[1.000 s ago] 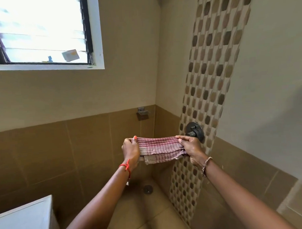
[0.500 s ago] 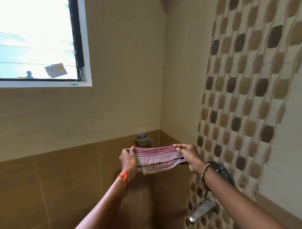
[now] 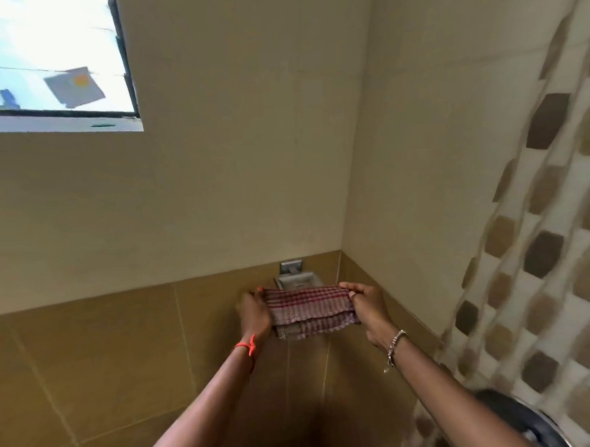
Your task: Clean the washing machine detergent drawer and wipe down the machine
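You stand facing a tiled corner, with a matt cream wall (image 3: 234,158) above and glossy tan tiles (image 3: 108,363) below. A strip of brown and beige hexagon mosaic (image 3: 538,248) runs down on your right, and there is a bright window (image 3: 47,58) at the upper left. A small metal holder (image 3: 297,280) is fixed at the tile line. Just in front of it you hold the folded cloth (image 3: 310,309) stretched level. The fingers of your left hand (image 3: 255,316) curl round one end and those of your right hand (image 3: 370,307) pinch the other. The cloth is thin, ribbed and red-and-white checked, with loose layers hanging underneath.
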